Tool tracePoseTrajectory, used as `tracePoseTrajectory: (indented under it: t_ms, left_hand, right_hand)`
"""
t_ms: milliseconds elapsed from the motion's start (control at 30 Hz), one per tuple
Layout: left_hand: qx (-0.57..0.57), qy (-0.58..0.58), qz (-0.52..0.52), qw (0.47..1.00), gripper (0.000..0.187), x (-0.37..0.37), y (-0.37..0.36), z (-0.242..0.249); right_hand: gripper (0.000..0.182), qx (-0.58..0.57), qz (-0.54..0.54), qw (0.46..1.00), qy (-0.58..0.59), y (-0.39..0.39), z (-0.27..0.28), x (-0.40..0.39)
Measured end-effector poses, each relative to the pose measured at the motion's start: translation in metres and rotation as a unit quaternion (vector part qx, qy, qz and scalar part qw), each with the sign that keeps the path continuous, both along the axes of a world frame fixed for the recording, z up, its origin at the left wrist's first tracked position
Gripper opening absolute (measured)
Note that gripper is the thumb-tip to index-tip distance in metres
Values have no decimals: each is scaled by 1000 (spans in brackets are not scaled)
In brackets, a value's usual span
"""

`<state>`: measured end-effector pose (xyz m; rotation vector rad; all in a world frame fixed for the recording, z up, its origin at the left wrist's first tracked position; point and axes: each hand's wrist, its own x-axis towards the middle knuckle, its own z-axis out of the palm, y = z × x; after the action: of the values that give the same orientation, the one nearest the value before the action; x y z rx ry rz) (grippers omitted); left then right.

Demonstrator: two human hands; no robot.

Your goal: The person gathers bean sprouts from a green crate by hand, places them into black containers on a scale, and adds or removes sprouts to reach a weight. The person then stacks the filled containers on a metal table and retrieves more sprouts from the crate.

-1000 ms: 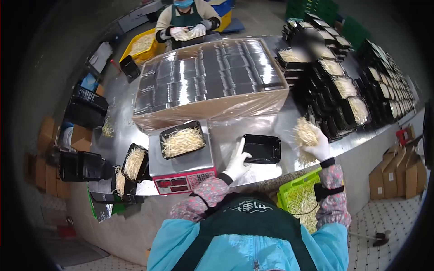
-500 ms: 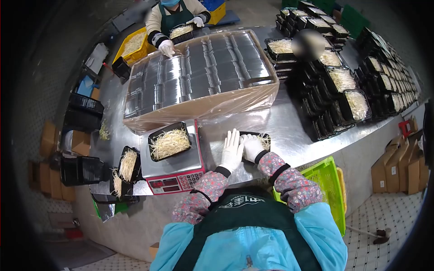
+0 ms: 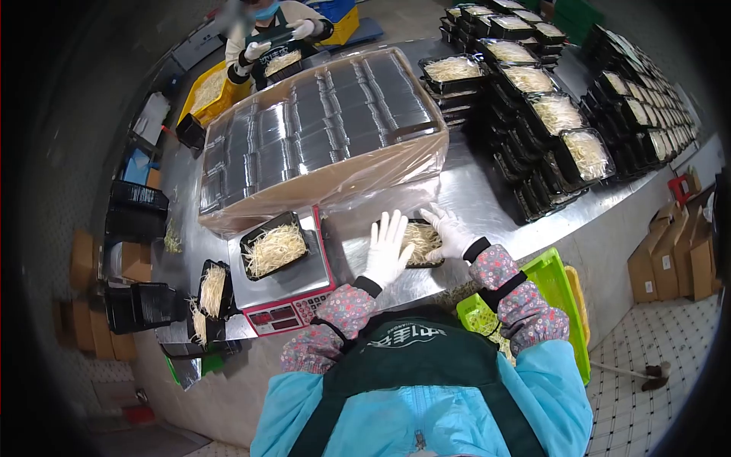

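Note:
A black tray of pale sprouts [image 3: 420, 242] lies on the metal table [image 3: 346, 247] in front of me. My left hand [image 3: 387, 251], in a white glove, has its fingers spread at the tray's left side. On the right side, my right hand [image 3: 451, 232], also gloved, reaches over the tray's edge with fingers apart. Neither hand is wrapped round anything. Left of them, another filled tray [image 3: 275, 247] rests on the red-edged scale [image 3: 311, 266]. Two more trays with sprouts [image 3: 213, 291] sit beyond the scale's left edge.
A large box of stacked black trays [image 3: 320, 175] stands ahead. At the right rise stacks of filled trays [image 3: 556, 114]. Across the table, a co-worker in an apron [image 3: 283, 38] stands beside a yellow crate [image 3: 204, 91]. A green crate [image 3: 560, 293] is below the table's right front edge.
My hands have moved apart, uncovering the tray's sprouts between them. The co-worker's hands have lifted away from the box and tray. The whole view has shifted slightly.

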<state>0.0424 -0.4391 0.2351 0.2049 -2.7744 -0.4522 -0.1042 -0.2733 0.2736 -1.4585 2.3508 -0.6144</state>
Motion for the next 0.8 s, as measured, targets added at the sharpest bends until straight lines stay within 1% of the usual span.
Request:
tracePoseTrajectory:
  t_ms: [67, 100, 133, 200, 233, 267, 367, 433, 467, 533, 567, 600, 633, 667, 700, 733, 767, 800]
  left_hand:
    - [-29, -48, -110, 992, 65, -5, 5, 1]
    - [-29, -59, -136, 989, 63, -6, 3, -10]
    - [-30, -59, -140, 988, 63, -8, 2, -16]
    - [-21, -78, -129, 988, 61, -8, 3, -20]
    - [-30, -64, -123, 990, 59, -11, 4, -26]
    - [-16, -82, -116, 990, 59, -15, 4, -26]
    - [2, -99, -108, 989, 59, -19, 7, -25]
    - [-2, -104, -94, 990, 59, -16, 9, -26]
    - [-2, -105, -96, 990, 59, -15, 9, -27]
    - [9, -94, -103, 990, 60, -14, 8, -25]
    - [10, -92, -101, 991, 60, -14, 7, -26]
    - [24, -88, -102, 991, 63, -13, 6, -28]
    - [38, -85, -103, 990, 66, -12, 5, -29]
    - [37, -85, -103, 990, 66, -11, 5, -26]
    - [79, -59, -93, 991, 70, -9, 5, -19]
    - [121, -34, -83, 989, 74, -6, 6, -12]
    - [147, -20, -73, 986, 85, -3, 3, -8]
    - [147, -20, -73, 986, 85, 2, -1, -5]
  right_hand:
    - [110, 177, 3, 983, 47, 2, 2, 3]
    - [83, 141, -1, 988, 65, 4, -8, 4]
    - [83, 140, -5, 988, 64, 4, -12, 1]
    - [43, 200, -27, 974, 98, 1, -12, 3]
    - [15, 70, -47, 981, 173, 5, -44, 4]
    - [14, 104, -65, 977, 176, -2, -55, 5]
    - [12, 118, -90, 969, 199, -6, -51, 8]
    - [13, 82, -80, 990, 78, 4, -42, 1]
    - [13, 83, -81, 990, 77, 10, -35, -1]
    - [16, 16, -131, 991, 35, 21, -17, -6]
    - [19, 6, -128, 992, 14, 28, -3, -12]
    - [18, -23, -122, 992, 0, 33, 7, -19]
    - [17, -43, -145, 987, -56, 35, 15, -23]
    - [16, -62, -169, 977, -112, 38, 37, -22]
    - [17, -62, -184, 967, -166, 36, 53, -20]
    - [17, -62, -185, 967, -166, 30, 50, -17]
    - [18, -141, -167, 951, -217, 22, 45, -12]
    - [20, -220, -146, 927, -265, 13, 43, -6]
